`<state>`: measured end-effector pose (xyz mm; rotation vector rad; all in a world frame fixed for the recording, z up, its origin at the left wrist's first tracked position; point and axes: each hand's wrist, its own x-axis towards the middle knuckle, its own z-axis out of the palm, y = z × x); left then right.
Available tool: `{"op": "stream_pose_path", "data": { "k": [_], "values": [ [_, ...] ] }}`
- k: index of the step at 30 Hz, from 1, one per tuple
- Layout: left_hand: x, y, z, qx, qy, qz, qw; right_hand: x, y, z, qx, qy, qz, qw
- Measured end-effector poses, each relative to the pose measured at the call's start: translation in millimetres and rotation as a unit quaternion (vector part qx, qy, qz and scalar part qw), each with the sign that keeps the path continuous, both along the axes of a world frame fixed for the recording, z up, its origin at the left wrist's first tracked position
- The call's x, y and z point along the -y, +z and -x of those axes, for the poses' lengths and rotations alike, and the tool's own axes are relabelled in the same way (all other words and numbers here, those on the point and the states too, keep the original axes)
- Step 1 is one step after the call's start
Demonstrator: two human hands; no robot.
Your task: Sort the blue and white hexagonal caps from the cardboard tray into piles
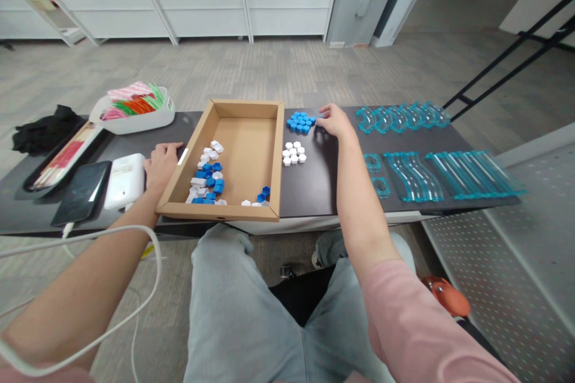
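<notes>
R hand point(333, 121), curled (pinch: can't tell), at right end of blue blocks point(300, 122), nr desk point(318, 191) far edge; L hand point(160, 165) farther, grip unclear.

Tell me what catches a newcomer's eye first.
Likely the open cardboard box in the middle, holding loose blue and white pieces. Right of it, the right hand is by a blue hexagon cluster; a white cluster sits nearer the camera. Clear teal parts lie further right.
</notes>
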<state>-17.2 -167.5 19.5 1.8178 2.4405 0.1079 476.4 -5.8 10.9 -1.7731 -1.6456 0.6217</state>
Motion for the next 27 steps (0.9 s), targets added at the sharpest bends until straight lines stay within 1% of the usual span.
{"op": "stream_pose_path", "data": {
  "k": [2,4,8,10,12,14,17,19,21,23,25,26,27],
  "values": [
    [0,-0.3,0,0.001,0.000,-0.002,1.000,2,-0.1,1,-0.003,0.016,0.027,0.999],
    [0,-0.4,0,0.001,-0.001,-0.004,1.000,2,1.0,3,-0.013,0.019,0.022,0.999],
    [1,0.4,-1,0.001,-0.002,-0.009,1.000,-4,6.7,4,-0.049,-0.045,-0.071,0.995],
    [2,0.8,-2,0.002,-0.004,-0.012,1.000,-6,9.5,3,-0.070,-0.068,-0.101,0.990],
    [2,0.8,-2,0.003,-0.004,-0.015,1.000,-6,11.6,5,-0.085,-0.064,-0.116,0.987],
    [2,0.4,-2,0.004,0.000,-0.016,1.000,-5,14.0,11,-0.094,-0.033,-0.136,0.986],
    [1,0.2,-2,0.009,0.006,-0.016,1.000,4,21.0,34,-0.104,0.053,-0.172,0.978],
    [0,0.9,-2,0.013,0.007,-0.012,1.000,15,28.5,59,-0.108,0.129,-0.187,0.968],
    [0,2.3,-2,0.015,0.007,-0.007,1.000,32,36.6,88,-0.109,0.221,-0.194,0.949],
    [1,4.0,-3,0.017,0.007,-0.003,1.000,54,42.6,120,-0.110,0.337,-0.191,0.915],
    [2,5.2,-4,0.017,0.006,-0.001,1.000,79,44.6,150,-0.105,0.467,-0.173,0.861],
    [2,5.5,-4,0.017,0.006,0.000,1.000,92,43.9,164,-0.095,0.525,-0.158,0.831],
    [2,5.6,-4,0.017,0.006,0.000,1.000,105,42.2,177,-0.084,0.568,-0.143,0.806]
  ]
}}
